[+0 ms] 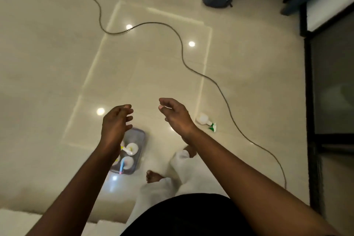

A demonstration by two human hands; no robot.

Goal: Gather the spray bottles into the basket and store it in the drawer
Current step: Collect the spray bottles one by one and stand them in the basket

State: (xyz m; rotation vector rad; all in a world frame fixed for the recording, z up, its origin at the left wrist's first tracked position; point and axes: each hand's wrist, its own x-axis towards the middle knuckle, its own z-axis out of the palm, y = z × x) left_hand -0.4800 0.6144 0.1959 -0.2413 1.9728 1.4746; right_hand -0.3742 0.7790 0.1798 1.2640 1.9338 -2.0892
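Left hand (116, 120) and right hand (175, 115) both empty, fingers loose, so I'd crouch, grab the spray bottle (204, 119) lying toward the right edge of the floor (249, 86) by its body, then stand it in the basket (142, 138)

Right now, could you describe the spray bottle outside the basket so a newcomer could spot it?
Follow the dark cable down toward the right hand. Between them a white spray bottle lies on its side, the only one with a green trigger.

Dim, soft, wide-angle bent; ceiling-lamp glare spots on glossy floor (57, 53).
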